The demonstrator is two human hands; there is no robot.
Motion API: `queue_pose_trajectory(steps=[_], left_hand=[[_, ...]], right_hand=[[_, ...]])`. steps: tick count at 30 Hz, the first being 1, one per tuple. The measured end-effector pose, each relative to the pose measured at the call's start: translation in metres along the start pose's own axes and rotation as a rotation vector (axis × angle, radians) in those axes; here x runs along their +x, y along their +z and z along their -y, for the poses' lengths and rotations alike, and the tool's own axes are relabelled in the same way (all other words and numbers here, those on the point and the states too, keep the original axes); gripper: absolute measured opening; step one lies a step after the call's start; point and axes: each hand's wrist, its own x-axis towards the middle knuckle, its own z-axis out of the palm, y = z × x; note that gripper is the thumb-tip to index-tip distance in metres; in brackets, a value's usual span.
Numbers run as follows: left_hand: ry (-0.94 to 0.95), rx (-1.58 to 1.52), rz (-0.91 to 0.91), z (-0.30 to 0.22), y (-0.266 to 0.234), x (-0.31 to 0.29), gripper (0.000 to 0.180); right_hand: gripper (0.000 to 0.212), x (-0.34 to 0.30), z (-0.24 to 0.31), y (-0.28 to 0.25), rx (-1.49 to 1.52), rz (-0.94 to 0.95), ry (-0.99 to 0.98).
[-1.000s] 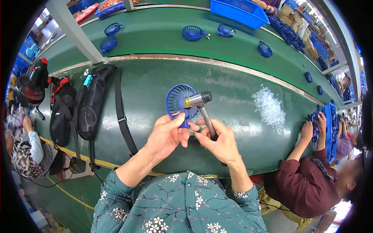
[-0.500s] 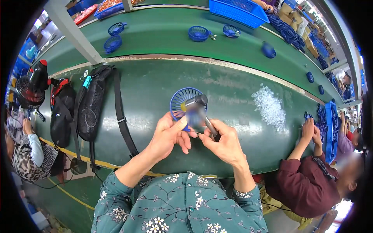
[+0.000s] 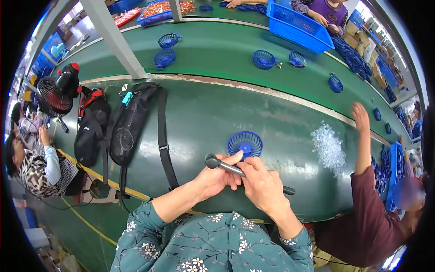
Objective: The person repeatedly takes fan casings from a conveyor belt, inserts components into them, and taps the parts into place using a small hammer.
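A round blue plastic fan guard [image 3: 252, 144], ribbed like a shallow basket, is in front of me at the middle of the green bench. My left hand [image 3: 210, 182] is closed at its near edge, the thumb by its lower rim. My right hand [image 3: 267, 188] grips a small hammer [image 3: 232, 169] with a black head, metal shaft and black handle end. The hammer lies slantwise across both hands, head at the left above my left hand, handle end sticking out right of my right hand. Whatever my fingertips pinch between them is hidden.
Small clear plastic pieces [image 3: 328, 148] are heaped at the right. Black bags [image 3: 129, 136] with a strap and a fan [image 3: 55, 96] stand left. More guards [image 3: 264, 59] lie on the green belt [image 3: 217, 41] beyond. At the right, a co-worker's arm [image 3: 362, 149] reaches toward the belt.
The hammer has swung from over the guard to lie across my hands, its head now left. The guard's inside shows more fully. The right-hand co-worker's arm has stretched out. My view has shifted.
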Motion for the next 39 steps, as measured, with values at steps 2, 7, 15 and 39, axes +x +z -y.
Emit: queue_pose_trajectory(steps=[2, 7, 15, 39], left_hand=[[-0.063, 0.006, -0.018, 0.002, -0.004, 0.001, 0.039], [-0.069, 0.018, 0.000, -0.010, -0.004, -0.001, 0.043], [0.035, 0.733, 0.108, -0.065, -0.021, 0.024, 0.034], [1.111, 2.131, -0.275, -0.074, -0.025, -0.011, 0.022]], right_hand=[[0.029, 0.000, -0.004, 0.006, -0.082, 0.056, -0.011], [0.028, 0.004, -0.016, 0.017, -0.043, -0.060, -0.086], [0.011, 0.018, -0.043, -0.006, 0.748, -0.362, 0.425], [0.023, 0.032, -0.088, 0.011, 0.394, -0.069, 0.674]])
